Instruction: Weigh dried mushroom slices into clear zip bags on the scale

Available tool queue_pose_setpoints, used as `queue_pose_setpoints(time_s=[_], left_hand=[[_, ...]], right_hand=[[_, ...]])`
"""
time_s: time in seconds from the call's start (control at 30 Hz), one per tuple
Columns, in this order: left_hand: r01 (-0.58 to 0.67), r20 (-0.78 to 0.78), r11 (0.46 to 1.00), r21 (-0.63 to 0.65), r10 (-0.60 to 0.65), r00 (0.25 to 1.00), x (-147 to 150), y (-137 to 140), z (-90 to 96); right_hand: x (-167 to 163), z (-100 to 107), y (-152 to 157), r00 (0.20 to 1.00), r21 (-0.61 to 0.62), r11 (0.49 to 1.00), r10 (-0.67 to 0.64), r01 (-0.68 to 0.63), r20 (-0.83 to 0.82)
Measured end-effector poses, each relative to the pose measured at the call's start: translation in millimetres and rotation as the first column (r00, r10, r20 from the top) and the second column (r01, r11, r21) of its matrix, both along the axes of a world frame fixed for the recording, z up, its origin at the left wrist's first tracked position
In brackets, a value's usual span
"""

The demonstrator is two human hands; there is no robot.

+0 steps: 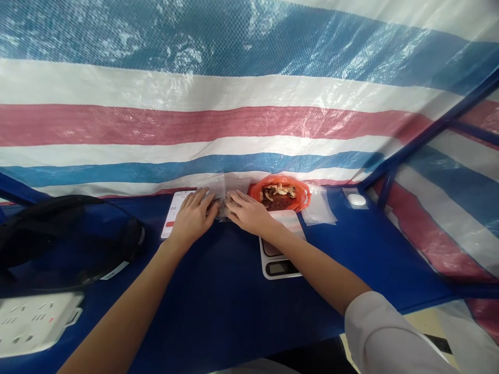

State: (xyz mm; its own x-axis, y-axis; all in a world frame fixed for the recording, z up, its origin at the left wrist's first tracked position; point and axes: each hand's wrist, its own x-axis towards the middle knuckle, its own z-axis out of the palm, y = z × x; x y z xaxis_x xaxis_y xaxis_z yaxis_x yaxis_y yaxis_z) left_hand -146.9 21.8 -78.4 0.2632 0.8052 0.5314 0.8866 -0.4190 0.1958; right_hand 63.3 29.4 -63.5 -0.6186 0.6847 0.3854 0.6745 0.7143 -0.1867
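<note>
Two clear plastic zip bags [230, 184] lie side by side against the striped sheet at the back of the blue table. Something dark shows inside them, mostly hidden by my hands. My left hand [195, 215] rests on the left bag, fingers spread, its wrist side over the edge of a phone [171, 214] with a timer screen. Over the right bag lies my right hand [248, 212], fingers stretched out towards the left. Right beside it stands an open red plastic bag [304, 193] holding dried mushroom slices [279, 191]. My right forearm passes above a white kitchen scale [268, 270].
Flat empty zip bags [319, 206] lie right of the red bag, with a small white rounded case [356, 200] farther right. On the left are a black mesh item [74, 208] and a white power strip [39, 322]. Blue frame bars [421, 140] border the striped sheet [234, 124].
</note>
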Motion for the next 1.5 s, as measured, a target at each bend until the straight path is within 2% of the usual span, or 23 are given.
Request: queue_pose_setpoints(time_s=[0.13, 0.4, 0.63, 0.8, 0.97, 1.13, 1.23, 1.33, 1.5], left_hand=[[0.023, -0.012, 0.998, -0.051, -0.023, 1.0, 2, 4, -5.2], [0.046, 0.026, 0.995, -0.086, -0.044, 0.999, 0, 11, -7.2], [-0.002, 0.082, 1.0, 0.004, 0.002, 0.997, 14, -3, 4.2], [0.021, 0.102, 0.999, 0.037, -0.025, 0.994, 45, -36, 8.6], [0.004, 0.114, 1.0, 0.024, -0.006, 0.993, 75, -64, -3.5], [-0.014, 0.103, 0.999, -0.033, 0.017, 0.995, 91, -75, -17.9], [-0.01, 0.091, 0.998, -0.056, 0.015, 0.996, 97, -77, -23.9], [-0.008, 0.063, 0.995, -0.099, 0.015, 0.998, 99, -78, -30.1], [-0.058, -0.029, 0.982, -0.177, 0.053, 0.998, 99, -79, -39.5]], right_hand=[[2, -11, 1, 1.0, 0.052, 0.999, -0.004, 0.003, 0.031], [3, -8, 8, 0.999, 0.048, 0.998, 0.026, -0.028, 0.035], [17, 5, -11, 0.996, 0.01, 0.999, 0.04, -0.04, -0.086], [55, 8, -33, 0.983, 0.003, 1.0, 0.014, -0.014, -0.181], [116, 1, -51, 0.968, 0.014, 0.996, -0.086, 0.091, -0.235], [181, -15, -60, 0.911, -0.045, 0.944, -0.327, 0.327, -0.252], [210, -30, -61, 0.889, -0.061, 0.911, -0.412, 0.409, -0.198], [224, -43, -60, 0.887, -0.075, 0.898, -0.44, 0.434, -0.14], [226, -55, -55, 0.912, -0.095, 0.915, -0.401, 0.393, -0.087]])
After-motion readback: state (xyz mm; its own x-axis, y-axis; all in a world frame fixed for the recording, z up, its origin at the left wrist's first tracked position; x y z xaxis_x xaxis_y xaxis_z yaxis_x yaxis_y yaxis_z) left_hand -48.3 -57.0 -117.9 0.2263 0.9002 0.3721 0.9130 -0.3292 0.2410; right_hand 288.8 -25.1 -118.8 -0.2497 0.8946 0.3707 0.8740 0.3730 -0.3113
